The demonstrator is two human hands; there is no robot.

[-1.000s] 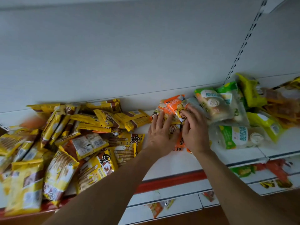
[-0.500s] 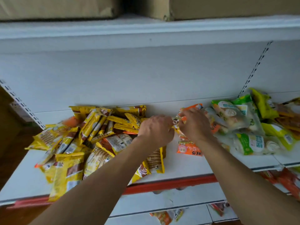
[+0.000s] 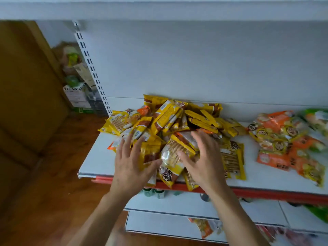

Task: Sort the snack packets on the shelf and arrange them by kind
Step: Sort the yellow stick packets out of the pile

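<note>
Yellow packets point(image 3: 166, 114) lie partly hidden under left hand point(image 3: 131, 166) and right hand point(image 3: 205, 162), fingers spread wide, perhaps just touching.

A heap of packets point(image 3: 170, 119) lies on the shelf point(image 3: 266, 181) near its left end, reaching back to the back panel point(image 3: 195, 59); a few packets overhang the front edge. A second group of packets point(image 3: 284, 139) lies to the right, apart from the heap. The left grip point(image 3: 131, 164) is over the heap's front left and the right grip point(image 3: 204, 160) is beside it, over the front middle. A lower shelf point(image 3: 177, 205) sits beneath, and left of the slotted rail point(image 3: 90, 68) stand stacked boxes point(image 3: 76, 95).
</note>
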